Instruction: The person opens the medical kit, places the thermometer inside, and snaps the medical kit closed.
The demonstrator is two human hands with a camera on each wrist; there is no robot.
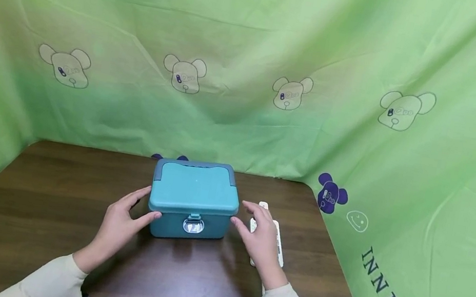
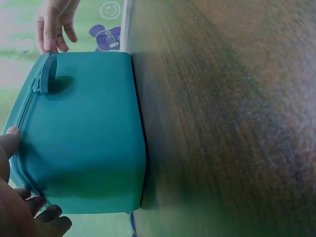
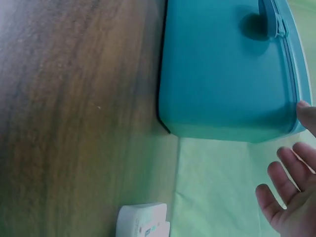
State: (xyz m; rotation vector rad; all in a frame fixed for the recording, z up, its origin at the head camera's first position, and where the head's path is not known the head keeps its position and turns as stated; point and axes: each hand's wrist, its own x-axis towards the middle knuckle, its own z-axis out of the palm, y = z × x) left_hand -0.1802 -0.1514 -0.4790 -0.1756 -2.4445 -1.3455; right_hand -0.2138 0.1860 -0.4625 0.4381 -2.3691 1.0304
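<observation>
A teal lidded storage box (image 1: 196,188) stands on the table, its lid down and a blue-grey handle folded flat round the lid's back. On its front hangs a clear latch (image 1: 193,225). My left hand (image 1: 121,221) is at the box's left front corner, thumb on the front below the lid's rim and fingers along the left side. At the opposite corner, the thumb of my right hand (image 1: 262,240) touches the box near the rim. The other fingers of that hand are spread and stand off the right side, as the right wrist view shows.
White objects, apparently power strips (image 1: 279,243), lie right of the box, partly behind my right hand. The brown wooden table (image 1: 58,193) is enclosed at the back and sides by a green printed cloth (image 1: 248,25).
</observation>
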